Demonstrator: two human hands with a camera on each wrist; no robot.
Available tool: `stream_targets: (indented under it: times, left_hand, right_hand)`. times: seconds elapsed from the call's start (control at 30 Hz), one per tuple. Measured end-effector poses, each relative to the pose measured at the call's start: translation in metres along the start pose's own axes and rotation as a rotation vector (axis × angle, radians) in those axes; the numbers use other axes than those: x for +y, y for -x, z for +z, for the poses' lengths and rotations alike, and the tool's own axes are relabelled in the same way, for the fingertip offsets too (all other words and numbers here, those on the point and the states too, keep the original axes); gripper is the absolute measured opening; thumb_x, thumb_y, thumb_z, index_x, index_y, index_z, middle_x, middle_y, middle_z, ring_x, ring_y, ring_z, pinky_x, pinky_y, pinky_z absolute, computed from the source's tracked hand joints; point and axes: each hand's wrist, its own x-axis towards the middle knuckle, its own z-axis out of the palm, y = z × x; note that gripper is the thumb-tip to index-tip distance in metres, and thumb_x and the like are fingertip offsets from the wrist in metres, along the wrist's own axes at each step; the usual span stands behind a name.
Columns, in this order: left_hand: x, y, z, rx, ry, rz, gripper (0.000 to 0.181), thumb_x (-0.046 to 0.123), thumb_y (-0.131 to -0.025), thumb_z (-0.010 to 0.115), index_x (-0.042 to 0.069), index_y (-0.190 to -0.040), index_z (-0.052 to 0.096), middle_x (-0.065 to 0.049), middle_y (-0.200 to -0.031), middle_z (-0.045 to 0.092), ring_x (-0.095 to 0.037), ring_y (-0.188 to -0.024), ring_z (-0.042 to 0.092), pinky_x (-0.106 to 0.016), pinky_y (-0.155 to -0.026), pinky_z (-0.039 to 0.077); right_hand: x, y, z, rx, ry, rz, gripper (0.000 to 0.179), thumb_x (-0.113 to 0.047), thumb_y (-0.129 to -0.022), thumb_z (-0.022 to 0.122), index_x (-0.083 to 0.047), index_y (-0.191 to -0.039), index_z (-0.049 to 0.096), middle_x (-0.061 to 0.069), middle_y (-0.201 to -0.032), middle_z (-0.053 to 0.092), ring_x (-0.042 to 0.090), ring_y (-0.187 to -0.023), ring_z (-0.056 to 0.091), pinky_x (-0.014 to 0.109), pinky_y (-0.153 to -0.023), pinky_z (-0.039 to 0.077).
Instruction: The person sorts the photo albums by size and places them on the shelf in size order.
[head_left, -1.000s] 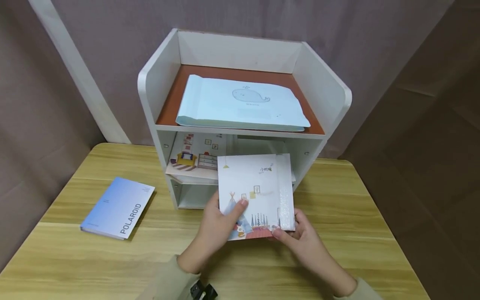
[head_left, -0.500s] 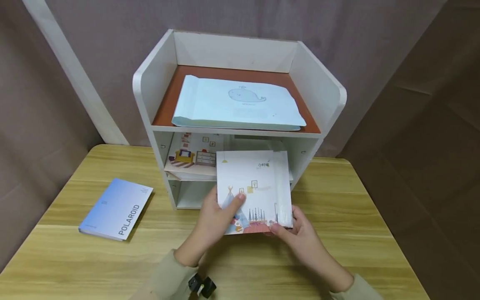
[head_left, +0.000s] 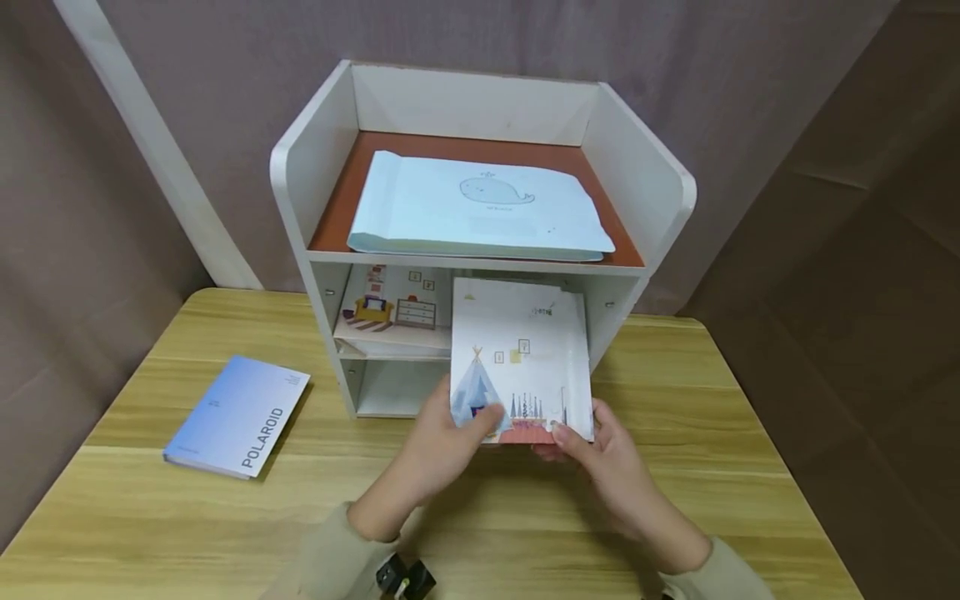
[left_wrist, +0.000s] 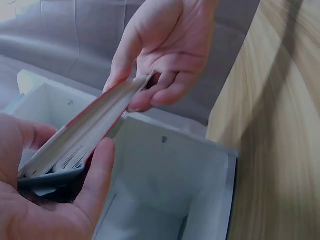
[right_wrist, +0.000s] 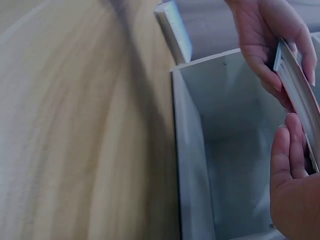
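Note:
A white book (head_left: 540, 375) with a blue tent and small picture frames drawn on its cover is held between both hands. My left hand (head_left: 442, 437) grips its near left corner, thumb on the cover. At the near right corner my right hand (head_left: 618, 475) pinches it, thumb on top and fingers underneath. The far end of the book reaches into the right side of the middle compartment of a white shelf unit (head_left: 483, 258). Page edges of the book (left_wrist: 95, 125) face the left wrist camera. Beside it in that compartment lies another book (head_left: 393, 321) with furniture drawn on it.
On the brown top shelf (head_left: 465, 143) lies a pale blue book (head_left: 427, 200) with a whale drawing. A blue and white POLAROID album (head_left: 236, 417) lies on the wooden table (head_left: 262, 533) to the left. Under the middle shelf is a lower compartment (head_left: 393, 387).
Both hands have moved the tent book forward, slightly to the right, and its far end has gone from in front of the middle compartment into it. The other books stay put.

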Motion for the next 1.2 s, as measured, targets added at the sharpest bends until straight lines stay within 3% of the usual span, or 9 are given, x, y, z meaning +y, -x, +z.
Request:
stream_targets:
  times: [0.13, 0.23, 0.53, 0.67, 0.93, 1.2]
  left_hand:
    - [0.001, 0.0, 0.002, -0.05, 0.104, -0.004, 0.041, 0.006, -0.095, 0.06, 0.002, -0.132, 0.043, -0.017, -0.112, 0.061, -0.029, -0.093, 0.066, -0.04, -0.074, 0.058]
    - [0.001, -0.003, 0.0, -0.043, 0.111, 0.012, 0.04, 0.005, -0.095, 0.06, 0.003, -0.132, 0.045, -0.017, -0.113, 0.061, -0.031, -0.094, 0.066, -0.04, -0.075, 0.058]
    - [0.0, -0.011, -0.006, -0.049, 0.165, -0.042, 0.031, 0.013, -0.097, 0.061, -0.003, -0.121, 0.05, -0.021, -0.107, 0.061, -0.035, -0.094, 0.065, -0.039, -0.08, 0.056]
    - [0.0, -0.016, -0.007, -0.023, 0.138, -0.036, 0.033, 0.019, -0.096, 0.063, -0.003, -0.118, 0.055, -0.019, -0.104, 0.065, -0.03, -0.092, 0.067, -0.038, -0.079, 0.057]
    - [-0.002, -0.021, -0.004, 0.057, 0.174, -0.096, 0.04, 0.03, -0.093, 0.067, -0.004, -0.111, 0.061, -0.017, -0.096, 0.07, -0.028, -0.085, 0.069, -0.038, -0.075, 0.058]
    - [-0.006, -0.025, -0.002, 0.085, 0.157, -0.099, 0.045, 0.037, -0.091, 0.067, -0.003, -0.111, 0.061, -0.016, -0.098, 0.069, -0.026, -0.086, 0.068, -0.037, -0.072, 0.058]
  right_hand:
    - [-0.007, -0.006, 0.001, 0.022, -0.056, 0.01, 0.042, -0.007, -0.098, 0.055, -0.001, -0.133, 0.033, 0.013, -0.107, 0.067, 0.026, -0.088, 0.069, 0.041, -0.086, 0.054]
    - [-0.012, -0.011, 0.003, 0.032, -0.056, 0.025, 0.044, -0.011, -0.098, 0.057, -0.003, -0.134, 0.034, 0.013, -0.107, 0.066, 0.026, -0.088, 0.068, 0.041, -0.087, 0.053]
    - [-0.021, -0.027, 0.005, 0.065, -0.079, 0.061, 0.041, -0.017, -0.098, 0.059, -0.002, -0.129, 0.035, 0.01, -0.1, 0.069, 0.022, -0.088, 0.068, 0.037, -0.086, 0.054]
    - [-0.026, -0.032, 0.004, 0.091, -0.1, 0.084, 0.042, -0.02, -0.098, 0.06, -0.002, -0.128, 0.036, 0.009, -0.096, 0.07, 0.02, -0.087, 0.068, 0.035, -0.085, 0.055]
    - [-0.032, -0.037, 0.007, 0.144, -0.118, 0.146, 0.049, -0.032, -0.095, 0.063, 0.005, -0.122, 0.044, 0.012, -0.093, 0.07, 0.017, -0.083, 0.069, 0.034, -0.082, 0.056]
    - [-0.019, -0.035, 0.014, 0.146, -0.159, 0.072, 0.029, -0.021, -0.096, 0.062, 0.002, -0.11, 0.052, 0.008, -0.088, 0.071, 0.018, -0.08, 0.07, 0.036, -0.08, 0.056]
